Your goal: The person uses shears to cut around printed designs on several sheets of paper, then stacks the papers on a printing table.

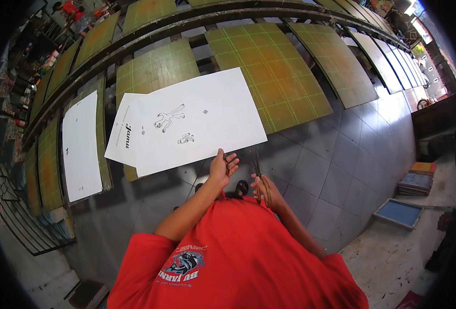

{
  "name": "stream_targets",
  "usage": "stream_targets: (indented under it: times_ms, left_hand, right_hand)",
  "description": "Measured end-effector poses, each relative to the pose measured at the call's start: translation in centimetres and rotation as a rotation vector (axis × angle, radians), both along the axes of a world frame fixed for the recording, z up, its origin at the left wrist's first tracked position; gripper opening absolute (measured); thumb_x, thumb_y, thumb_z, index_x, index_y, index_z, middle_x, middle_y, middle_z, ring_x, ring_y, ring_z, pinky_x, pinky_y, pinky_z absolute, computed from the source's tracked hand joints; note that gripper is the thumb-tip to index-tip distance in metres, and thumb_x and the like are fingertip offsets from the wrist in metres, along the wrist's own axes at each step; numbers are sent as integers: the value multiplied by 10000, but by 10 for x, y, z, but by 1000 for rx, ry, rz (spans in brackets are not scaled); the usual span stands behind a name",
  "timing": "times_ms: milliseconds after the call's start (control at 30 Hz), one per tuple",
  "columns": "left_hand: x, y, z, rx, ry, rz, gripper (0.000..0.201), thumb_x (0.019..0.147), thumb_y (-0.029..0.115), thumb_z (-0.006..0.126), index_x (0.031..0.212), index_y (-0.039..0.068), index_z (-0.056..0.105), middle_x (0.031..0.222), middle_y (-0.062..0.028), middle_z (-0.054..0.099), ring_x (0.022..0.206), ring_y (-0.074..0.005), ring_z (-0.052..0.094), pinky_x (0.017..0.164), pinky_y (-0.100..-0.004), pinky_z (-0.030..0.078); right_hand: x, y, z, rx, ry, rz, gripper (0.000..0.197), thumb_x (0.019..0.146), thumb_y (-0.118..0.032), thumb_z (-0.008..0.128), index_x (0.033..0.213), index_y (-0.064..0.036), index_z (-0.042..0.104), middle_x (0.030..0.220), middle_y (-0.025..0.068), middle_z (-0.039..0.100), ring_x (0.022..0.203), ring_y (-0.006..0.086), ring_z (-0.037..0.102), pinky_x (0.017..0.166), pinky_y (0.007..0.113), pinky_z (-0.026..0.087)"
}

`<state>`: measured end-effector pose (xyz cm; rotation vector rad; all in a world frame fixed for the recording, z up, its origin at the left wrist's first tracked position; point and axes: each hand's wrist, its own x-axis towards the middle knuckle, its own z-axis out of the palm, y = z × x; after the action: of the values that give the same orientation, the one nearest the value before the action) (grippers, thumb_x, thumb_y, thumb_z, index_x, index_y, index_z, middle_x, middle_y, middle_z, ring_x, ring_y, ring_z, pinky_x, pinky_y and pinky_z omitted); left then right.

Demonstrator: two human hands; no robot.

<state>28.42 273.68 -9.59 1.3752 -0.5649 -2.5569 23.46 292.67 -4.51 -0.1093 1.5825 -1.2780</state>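
Observation:
My left hand (224, 167) is just below the front edge of a large white sheet (223, 108) printed with small black line drawings. Its palm is turned up and its fingers are loosely apart, with nothing visible in them. A little to the right, my right hand (265, 189) grips a pair of scissors (257, 167) by the handles, blades pointing away from me and slightly parted. The sheet lies on the slanted boards and partly covers another white sheet (118, 136) with black lettering. Farther left, a third white sheet (84, 149) rests on its own board.
Rows of greenish-brown boards (269, 72) with bright green grid lines lie on dark rails (187, 26). Grey tiles (310, 170) cover the floor. At the right sit a blue framed panel (399, 212) and a stack of frames (416, 180). Another person (73, 13) is at the far left.

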Motion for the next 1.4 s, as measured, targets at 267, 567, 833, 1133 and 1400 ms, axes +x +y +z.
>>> stream_targets:
  times_ms: [267, 567, 833, 1133, 1400]
  left_hand:
    - [-38, 1, 33, -190, 58, 56, 270, 934, 338, 450, 1022, 84, 419, 908, -81, 624, 706, -176, 623, 545, -287, 512]
    - [-51, 12, 36, -176, -14, 31, 272, 929, 343, 465, 1049, 99, 446, 831, -55, 622, 650, -160, 614, 522, -298, 518]
    - [-36, 15, 15, -153, -83, 191, 185, 896, 289, 542, 912, 104, 531, 711, -8, 560, 561, -115, 552, 455, -255, 478]
    - [-30, 17, 19, -214, -136, 179, 174, 891, 245, 551, 874, 72, 546, 700, -8, 532, 541, -114, 523, 436, -246, 441]
    - [-27, 15, 13, -190, 23, 102, 230, 901, 256, 528, 755, 82, 496, 612, -19, 487, 468, -117, 443, 396, -255, 361]
  right_hand:
    - [-10, 21, 3, -50, 60, 47, 452, 934, -435, 417, 1224, -88, 431, 948, 32, 497, 788, 106, 502, 731, 273, 456]
    - [-20, 26, 5, -95, 45, 23, 420, 918, -444, 466, 1103, -67, 466, 865, 6, 485, 702, 58, 463, 622, 212, 430]
    - [-23, -8, 7, -33, 61, 126, 459, 875, -532, 478, 932, -76, 469, 818, 4, 472, 653, 81, 451, 562, 223, 416]
    - [-35, -60, -1, 4, 99, 137, 471, 842, -563, 500, 923, -100, 527, 805, -7, 476, 654, 92, 454, 541, 234, 421]
    - [-33, -78, -6, 18, 74, 84, 498, 816, -601, 515, 867, -105, 527, 774, -15, 459, 609, 80, 433, 527, 230, 410]
